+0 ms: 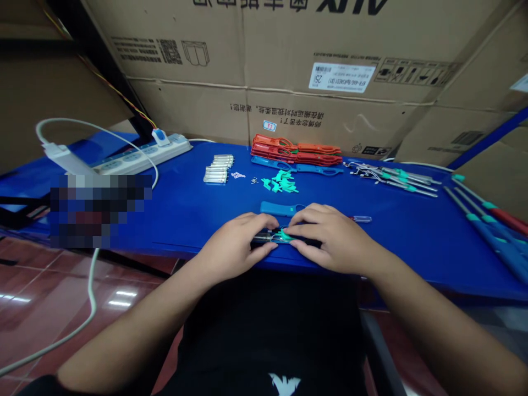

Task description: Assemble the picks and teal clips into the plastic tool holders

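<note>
Near the table's front edge, my left hand (237, 245) and my right hand (330, 236) meet around a small assembly (282, 235) with a green piece in it. The left thumb and fingers grip its left part, beside a dark rod. My right thumb and fingertips press on the green piece from the other side. My fingers and palm hide much of the assembly. Just beyond them lies a blue casing half (280, 208), partly behind my right hand. A screwdriver with a clear handle (362, 219) is to the right of that hand.
Green pieces (282, 181), metal tubes (218, 169) and stacked red and blue casings (295, 151) lie at the back of the blue table (185, 203). Rods with wires (396, 179) and blue tools (487, 231) are on the right. A power strip (140, 155) is at the left.
</note>
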Action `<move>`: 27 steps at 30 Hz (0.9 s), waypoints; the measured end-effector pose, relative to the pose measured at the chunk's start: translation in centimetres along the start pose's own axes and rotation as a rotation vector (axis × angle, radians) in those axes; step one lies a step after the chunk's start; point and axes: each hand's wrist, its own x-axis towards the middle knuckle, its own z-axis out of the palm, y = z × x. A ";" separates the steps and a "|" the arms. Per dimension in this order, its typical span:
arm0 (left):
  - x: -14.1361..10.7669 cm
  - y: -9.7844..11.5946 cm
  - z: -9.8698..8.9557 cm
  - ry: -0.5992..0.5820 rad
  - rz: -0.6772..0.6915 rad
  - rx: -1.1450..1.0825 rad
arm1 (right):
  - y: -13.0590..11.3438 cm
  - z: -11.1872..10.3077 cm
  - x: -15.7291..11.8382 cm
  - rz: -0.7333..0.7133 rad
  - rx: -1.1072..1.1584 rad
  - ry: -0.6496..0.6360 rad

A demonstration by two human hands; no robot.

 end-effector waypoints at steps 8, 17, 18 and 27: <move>0.2 -0.2 0.0 -0.021 -0.027 -0.066 | -0.8 1.0 0.1 -0.098 -0.129 -0.012; 0.9 -0.7 -0.5 -0.119 -0.054 -0.047 | -1.1 -0.1 1.3 0.168 -0.028 -0.078; 0.9 -0.7 -0.5 -0.124 -0.059 -0.048 | -1.2 -0.2 1.4 0.191 -0.033 -0.106; 1.5 -1.0 -0.5 -0.188 -0.051 -0.130 | -1.9 -0.4 3.4 0.399 0.129 -0.247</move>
